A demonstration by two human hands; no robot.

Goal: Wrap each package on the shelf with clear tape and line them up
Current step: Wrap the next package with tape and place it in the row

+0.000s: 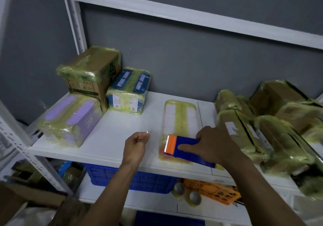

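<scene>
A flat white package [180, 117] wrapped in yellowish clear tape lies in the middle of the white shelf [111, 138]. My right hand [215, 143] grips a blue tape dispenser [185, 147] with an orange cutter, held over the package's near end. My left hand [136, 145] hovers just left of it, fingers curled, pinching what looks like a clear tape end. At the left stand three wrapped packages: a purple one [70, 121], a brown carton [90, 73] and a blue-and-white one [129, 91].
Several tape-wrapped brown packages [262, 126] are piled at the shelf's right end. On the lower shelf sit a blue crate [148, 182], an orange crate [213, 190] and two tape rolls [194, 197]. White shelf uprights [73, 16] stand at the left.
</scene>
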